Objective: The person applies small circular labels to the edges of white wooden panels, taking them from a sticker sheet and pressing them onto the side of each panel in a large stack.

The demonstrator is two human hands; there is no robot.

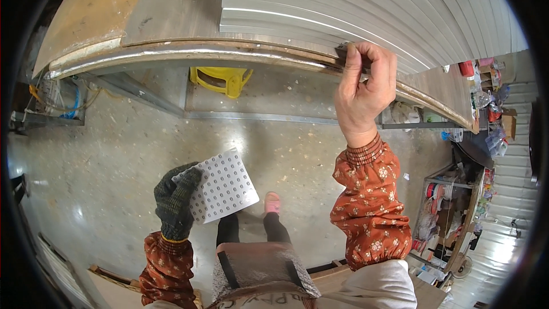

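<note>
My right hand [363, 88] is up at the near edge of the workbench [189, 51], bare, fingers curled shut over the end of the metal strips [366, 6] stacked on the bench, thumb + fingers pinching a small dark bit at the strip end; can't tell exactly what that bit is. My left hand [174, 200], in a dark knit glove, hangs low, well below the bench edge and to its left, closed on one corner of a white sheet of round dots [223, 186], prob stickers or pads, rows & rows of them.

Step in hand, as I judge it: I'm working at the strip ends on the bench edge w/ the right while the left keeps the dot sheet ready. Next move, I reckon, needs the sheet brought up near the bench edge so the right can let go of the strip and peel a dot off; needs a clean fingertip pick, the gloved hand only steadying.

Counts: 1 dot sheet, dots too many to count sure. Strips on the bench: a dozen or so side by side, edges blur toward the far end so no exact no. 1 yellow plastic stool [220, 80] under the bench. 1 pink shoe [272, 202] showing below the bench, on the concrete floor [114, 137]. 2 hands, 1 glove, 2 floral sleeves [369, 206]
</note>
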